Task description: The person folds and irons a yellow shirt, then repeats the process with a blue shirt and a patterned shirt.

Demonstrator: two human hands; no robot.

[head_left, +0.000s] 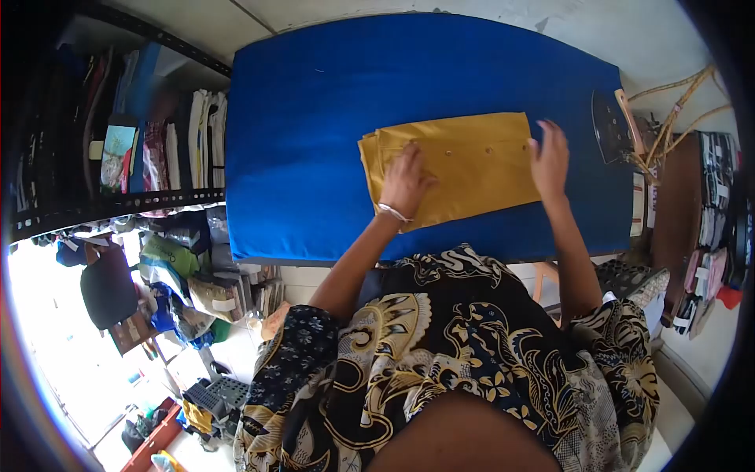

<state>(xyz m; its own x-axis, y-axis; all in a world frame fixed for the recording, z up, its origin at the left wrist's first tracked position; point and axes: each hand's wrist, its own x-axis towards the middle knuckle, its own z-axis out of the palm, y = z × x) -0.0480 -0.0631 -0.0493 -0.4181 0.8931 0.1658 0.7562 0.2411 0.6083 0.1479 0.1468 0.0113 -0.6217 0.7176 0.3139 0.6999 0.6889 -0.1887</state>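
A folded mustard-yellow garment (472, 177) with a row of buttons along its upper part lies flat on a blue cloth-covered table (314, 102). My left hand (405, 182) rests on the garment's left part, its fingers slightly bent and apart, with a white band round the wrist. At the right edge of the garment is my right hand (550, 161), thumb and fingers apart. Whether its thumb touches the fabric is hard to tell. Neither hand grips anything visible.
On the table's right end stands a dark flat-faced object (607, 126) with a wooden handle, beside thick tan cords (678, 118). A metal shelf (118, 203) of folded fabrics borders the left side. More stacked clothes (714, 189) are at the right.
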